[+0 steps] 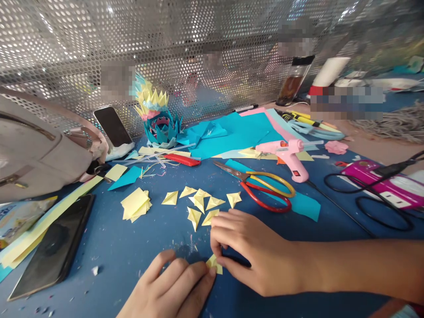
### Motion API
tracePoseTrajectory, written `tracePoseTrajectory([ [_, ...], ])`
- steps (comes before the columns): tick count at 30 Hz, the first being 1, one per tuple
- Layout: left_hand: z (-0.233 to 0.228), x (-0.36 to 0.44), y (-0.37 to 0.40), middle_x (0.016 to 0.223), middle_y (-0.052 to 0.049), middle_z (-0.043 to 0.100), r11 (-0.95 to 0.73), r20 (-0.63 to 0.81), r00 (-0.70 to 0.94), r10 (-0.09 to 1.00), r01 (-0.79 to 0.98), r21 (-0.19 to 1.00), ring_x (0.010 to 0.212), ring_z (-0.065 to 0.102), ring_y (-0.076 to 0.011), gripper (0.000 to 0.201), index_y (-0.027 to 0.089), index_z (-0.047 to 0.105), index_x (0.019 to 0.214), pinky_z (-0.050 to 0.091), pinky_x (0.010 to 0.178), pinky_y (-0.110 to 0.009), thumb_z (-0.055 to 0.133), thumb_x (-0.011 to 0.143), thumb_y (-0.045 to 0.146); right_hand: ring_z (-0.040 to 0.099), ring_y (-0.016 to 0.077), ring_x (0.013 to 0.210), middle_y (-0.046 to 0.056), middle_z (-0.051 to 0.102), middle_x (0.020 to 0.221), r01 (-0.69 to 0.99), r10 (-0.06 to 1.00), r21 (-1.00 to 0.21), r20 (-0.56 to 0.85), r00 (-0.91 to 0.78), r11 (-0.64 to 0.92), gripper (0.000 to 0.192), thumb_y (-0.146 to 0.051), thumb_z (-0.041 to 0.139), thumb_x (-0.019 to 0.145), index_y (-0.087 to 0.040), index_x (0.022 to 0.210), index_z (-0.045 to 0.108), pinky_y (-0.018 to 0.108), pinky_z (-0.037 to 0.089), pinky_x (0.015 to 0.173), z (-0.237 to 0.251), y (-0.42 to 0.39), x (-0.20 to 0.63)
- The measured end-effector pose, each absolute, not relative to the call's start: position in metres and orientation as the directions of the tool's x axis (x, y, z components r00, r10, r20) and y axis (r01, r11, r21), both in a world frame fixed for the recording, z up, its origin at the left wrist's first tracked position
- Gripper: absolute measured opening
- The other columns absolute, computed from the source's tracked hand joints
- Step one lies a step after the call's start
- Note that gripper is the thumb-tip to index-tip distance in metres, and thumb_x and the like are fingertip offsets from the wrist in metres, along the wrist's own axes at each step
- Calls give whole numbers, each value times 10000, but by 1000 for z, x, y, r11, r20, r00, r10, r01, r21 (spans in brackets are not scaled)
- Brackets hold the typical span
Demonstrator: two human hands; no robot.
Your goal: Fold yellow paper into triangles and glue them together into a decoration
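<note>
A small yellow piece of paper (216,266) lies on the blue tabletop between my hands, partly covered by fingers. My left hand (172,282) reaches in from the bottom, fingers together, its thumb and fingertips pressing the paper's left side. From the right comes my right hand (248,247), curled, with thumb and forefinger at the paper's right edge. Just beyond are several folded yellow paper pieces (198,201), one touching my right hand's knuckles in view. Left of them sits a stack of yellow paper squares (135,204).
Red-and-yellow-handled scissors (265,187) and a pink glue gun (289,157) lie at right, near a purple power strip (384,183). A red cutter (183,160), blue paper (238,128) and a folded-paper model (160,123) are behind. Phones (54,247) and a bag (39,150) are left.
</note>
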State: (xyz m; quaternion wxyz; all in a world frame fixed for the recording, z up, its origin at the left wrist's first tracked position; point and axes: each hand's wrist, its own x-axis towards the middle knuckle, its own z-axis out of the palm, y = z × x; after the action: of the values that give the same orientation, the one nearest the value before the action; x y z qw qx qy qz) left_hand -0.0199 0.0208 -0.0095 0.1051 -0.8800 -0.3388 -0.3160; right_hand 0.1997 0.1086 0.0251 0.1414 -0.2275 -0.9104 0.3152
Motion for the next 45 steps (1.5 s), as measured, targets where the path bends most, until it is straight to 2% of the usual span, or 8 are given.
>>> tracePoseTrajectory([
  [8, -4, -22, 17, 1049, -8, 739, -734, 520, 610, 598, 677, 50, 844, 625, -142, 367, 163, 701, 1171, 371, 921, -359, 348, 1078, 119, 482, 188, 870, 18, 559, 964, 359, 504, -581, 104, -857, 730, 173, -108, 598, 845, -192, 951, 490, 333, 339, 763, 25, 105, 200],
  [13, -7, -22, 17, 1003, 4, 740, -731, 590, 582, 559, 682, 19, 804, 613, -141, 296, 168, 719, 1123, 370, 900, -362, 441, 1047, 102, 499, 187, 900, 14, 569, 966, 330, 490, -595, 126, -863, 733, 192, -76, 584, 848, -199, 969, 500, 333, 349, 790, 25, 106, 200],
  [20, 8, -27, 16, 1199, 18, 734, -736, 438, 656, 615, 677, 19, 968, 615, -153, 419, 184, 676, 1247, 368, 949, -360, 286, 1100, 146, 522, 146, 808, -6, 587, 909, 281, 465, -584, 190, -865, 761, 84, -124, 603, 904, -202, 886, 576, 299, 350, 718, 21, 112, 204],
  [26, 6, -31, 18, 1281, 73, 702, -741, 412, 684, 602, 671, -33, 1009, 598, -140, 426, 216, 669, 1281, 382, 947, -344, 284, 1107, 155, 413, 153, 684, -9, 567, 749, 67, 109, -117, 408, -907, 991, 283, -241, 541, 1010, -183, 733, 557, 341, 293, 625, 21, 120, 211],
  [29, 4, -34, 20, 1318, 86, 681, -755, 422, 697, 580, 654, -45, 1018, 599, -136, 448, 240, 691, 1249, 373, 983, -339, 273, 1109, 164, 398, 160, 672, -15, 549, 698, 34, 43, -31, 390, -920, 999, 310, -202, 535, 1003, -192, 694, 549, 352, 249, 589, 25, 120, 211],
  [34, 8, -33, 23, 1298, 91, 694, -758, 404, 706, 581, 650, -45, 1019, 611, -126, 437, 252, 685, 1248, 382, 983, -336, 284, 1106, 150, 399, 162, 653, 3, 574, 724, 20, 61, -116, 361, -931, 993, 307, -233, 487, 1017, -181, 734, 593, 357, 279, 602, 25, 121, 211],
  [40, 13, -34, 22, 1316, 54, 691, -762, 367, 702, 611, 647, 31, 1022, 611, -130, 411, 213, 639, 1314, 383, 991, -331, 285, 1111, 164, 430, 177, 655, 15, 626, 724, -15, 77, -197, 451, -889, 980, 309, -301, 420, 1048, -162, 1007, 694, 361, 266, 601, 20, 124, 215],
  [45, 10, -37, 21, 1359, 59, 663, -770, 393, 703, 593, 638, 22, 1037, 600, -126, 436, 218, 672, 1263, 329, 1100, -347, 271, 1109, 149, 435, 176, 667, 19, 632, 734, 22, 140, -282, 408, -902, 959, 283, -256, 429, 1042, -173, 959, 686, 353, 249, 616, 24, 122, 215],
])
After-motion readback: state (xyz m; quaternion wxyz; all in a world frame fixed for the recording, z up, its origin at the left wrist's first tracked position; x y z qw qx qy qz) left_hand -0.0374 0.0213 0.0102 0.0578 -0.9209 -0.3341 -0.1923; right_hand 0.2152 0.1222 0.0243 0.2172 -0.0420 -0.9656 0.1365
